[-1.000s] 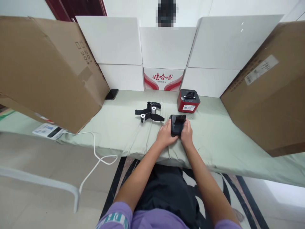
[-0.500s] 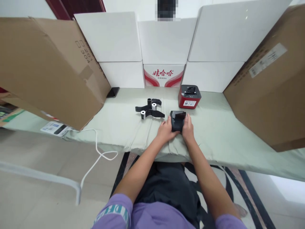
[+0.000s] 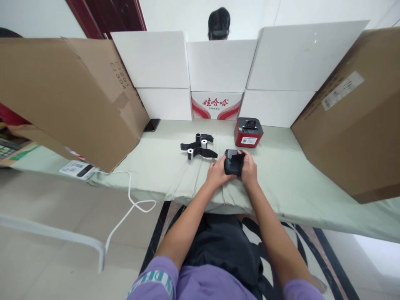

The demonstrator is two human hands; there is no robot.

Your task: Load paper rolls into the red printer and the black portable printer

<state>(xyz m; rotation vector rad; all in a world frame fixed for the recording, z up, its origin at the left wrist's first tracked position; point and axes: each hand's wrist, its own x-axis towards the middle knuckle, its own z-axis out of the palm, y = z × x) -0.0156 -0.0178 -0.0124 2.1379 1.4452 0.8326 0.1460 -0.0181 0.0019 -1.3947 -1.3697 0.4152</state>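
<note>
Black device between two hands, small rolls lying outside it.
The left hand (image 3: 216, 171) is closed on the left side of the black device (image 3: 233, 167), and the right hand (image 3: 249, 168) holds its right side, on the near part of the green cloth (image 3: 268, 183). Its cover seems raised, but I cannot tell if something is inside. To the left, the small rolls (image 3: 204, 144) lie among black strips (image 3: 205, 153); one strip ends near the left hand. The red box (image 3: 248, 139) stands just beyond the device, and white boxes (image 3: 222, 66) close the far side.
</note>
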